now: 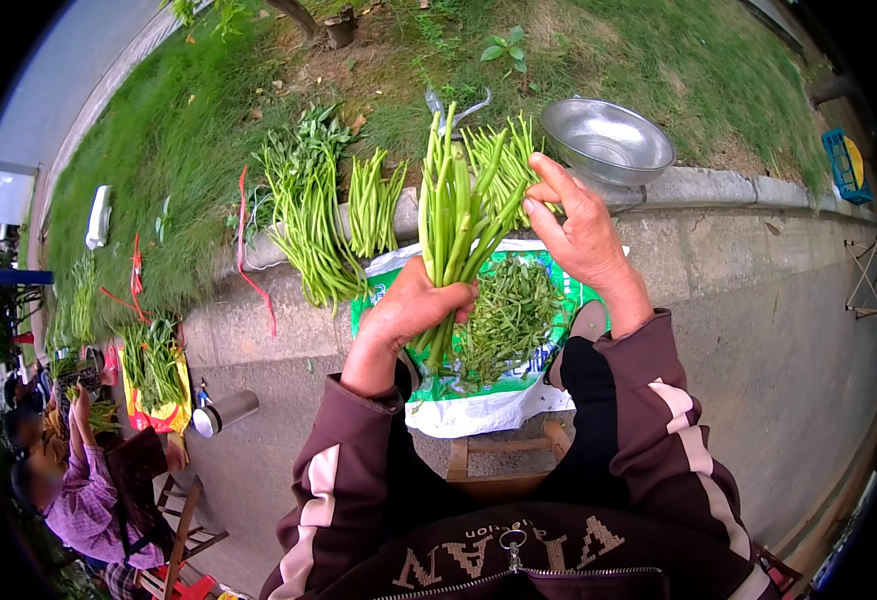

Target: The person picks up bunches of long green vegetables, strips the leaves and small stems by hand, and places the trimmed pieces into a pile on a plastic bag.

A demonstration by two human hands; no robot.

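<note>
My left hand (416, 296) is closed around a bunch of thick green leafless vegetable stems (453, 217), which fan out upward. My right hand (577, 225) is raised beside their upper right ends, index finger and thumb apart. One stem's tip reaches its fingers; whether they touch cannot be told. Below the hands, a heap of plucked green leaves (513, 315) lies on a green and white plastic sack (461, 416) between my feet. Behind the bunch, more thin stems (498, 161) rest on the stone kerb (697, 187). To their left lie a short stem bundle (375, 202) and a longer leafy bundle (307, 217).
A metal colander (609, 141) sits at the kerb's grass edge. Red plastic string (243, 240) trails over the kerb. Leftward, a steel flask (226, 413) lies near greens (155, 367) on a yellow-red sack; a seated person (93, 495) handles stems. A wooden stool (502, 480) is beneath me.
</note>
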